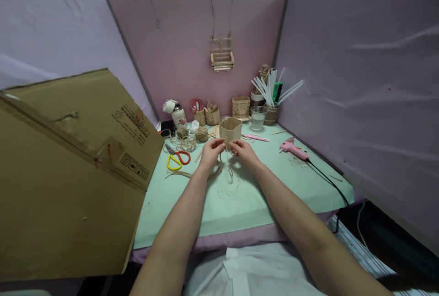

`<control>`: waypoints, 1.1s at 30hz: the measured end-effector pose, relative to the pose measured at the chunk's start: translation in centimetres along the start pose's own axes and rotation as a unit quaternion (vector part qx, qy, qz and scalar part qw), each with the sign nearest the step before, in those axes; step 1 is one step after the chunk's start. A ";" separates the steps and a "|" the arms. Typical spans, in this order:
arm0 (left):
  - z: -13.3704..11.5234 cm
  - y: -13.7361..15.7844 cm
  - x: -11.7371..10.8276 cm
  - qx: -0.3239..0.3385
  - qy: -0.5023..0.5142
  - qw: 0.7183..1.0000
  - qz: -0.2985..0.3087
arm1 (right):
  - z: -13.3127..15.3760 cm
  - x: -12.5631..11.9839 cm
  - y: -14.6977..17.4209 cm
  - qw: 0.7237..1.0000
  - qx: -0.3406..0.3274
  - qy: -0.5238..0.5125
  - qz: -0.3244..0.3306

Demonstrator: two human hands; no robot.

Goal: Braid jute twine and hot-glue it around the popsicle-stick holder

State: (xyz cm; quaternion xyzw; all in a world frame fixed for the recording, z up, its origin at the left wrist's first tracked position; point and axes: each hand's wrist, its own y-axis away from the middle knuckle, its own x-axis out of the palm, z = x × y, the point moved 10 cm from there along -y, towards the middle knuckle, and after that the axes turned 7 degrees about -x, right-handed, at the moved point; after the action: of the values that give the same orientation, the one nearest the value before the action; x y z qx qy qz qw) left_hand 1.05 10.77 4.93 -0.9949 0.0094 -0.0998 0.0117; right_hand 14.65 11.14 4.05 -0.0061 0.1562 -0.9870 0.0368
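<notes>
Twine (231, 175) is at table centre, between the hands, just near of the wooden cup (230, 129). Long axis of its loose tail runs far-to-near, end pointing near. Left hand (213, 149): thumb and fingertips pinched shut on the twine. Right hand (243, 150): same, just right of it. Exact finger contact too small to read. Scissors (179, 158) lie left, glue gun (294, 149) right.

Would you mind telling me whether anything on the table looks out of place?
The twine behind the scissors looks messy, its strands loose and tangled; specks also litter the cloth near the glue gun.
</notes>
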 end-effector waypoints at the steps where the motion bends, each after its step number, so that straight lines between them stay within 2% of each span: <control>1: 0.1 -0.1 0.0 -0.001 0.000 1.000 -0.002 | -0.4 0.0 0.2 1.000 0.002 -0.003 0.004; 13: 0.8 0.0 0.2 -0.014 -0.004 1.000 -0.007 | 0.1 0.7 1.2 0.999 -0.020 -0.009 0.039; 20: 2.1 0.2 0.6 -0.078 0.049 0.995 0.030 | -0.4 0.0 0.9 0.998 -0.005 -0.055 0.010; 28: 1.7 0.1 1.0 -0.033 -0.072 0.997 0.023 | -0.5 -0.9 0.5 0.996 0.004 -0.082 -0.029; 33: 2.4 0.4 1.7 -0.061 -0.115 0.990 0.055 | -0.5 -2.1 0.4 0.997 0.003 -0.046 -0.055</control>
State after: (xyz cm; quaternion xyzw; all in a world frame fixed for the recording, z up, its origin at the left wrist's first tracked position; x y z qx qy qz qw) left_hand 3.20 10.39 2.88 -0.9966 0.0690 0.0171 -0.0427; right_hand 16.78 11.13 3.44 -0.0597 0.1503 -0.9868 -0.0102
